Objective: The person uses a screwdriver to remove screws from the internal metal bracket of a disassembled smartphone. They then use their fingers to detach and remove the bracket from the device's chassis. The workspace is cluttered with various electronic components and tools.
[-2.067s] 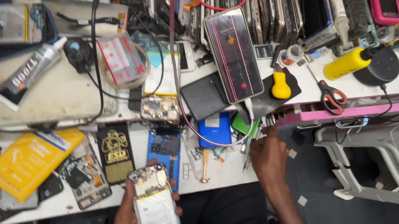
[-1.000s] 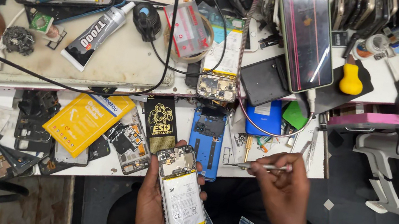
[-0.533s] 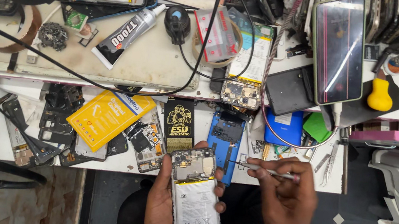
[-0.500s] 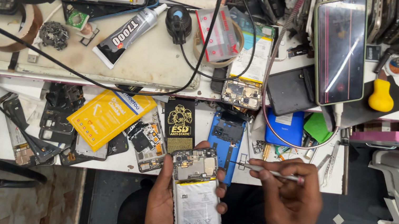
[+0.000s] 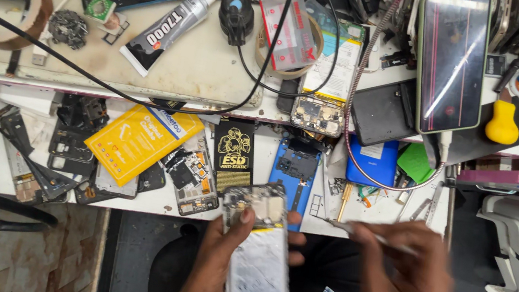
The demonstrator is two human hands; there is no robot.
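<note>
Right hand [image 5: 407, 287] has dropped lower, tweezers [image 5: 373, 237] beside opened phone [image 5: 258, 257].

Left hand [image 5: 212, 267] gripping opened phone [image 5: 256, 256], right hand [image 5: 404, 283] holding tweezers [image 5: 373, 237], cluttered workbench [image 5: 201, 74] above

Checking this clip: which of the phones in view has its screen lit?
The upright phone at top right, on a cable; the opened phone in the left hand shows only internals.
</note>
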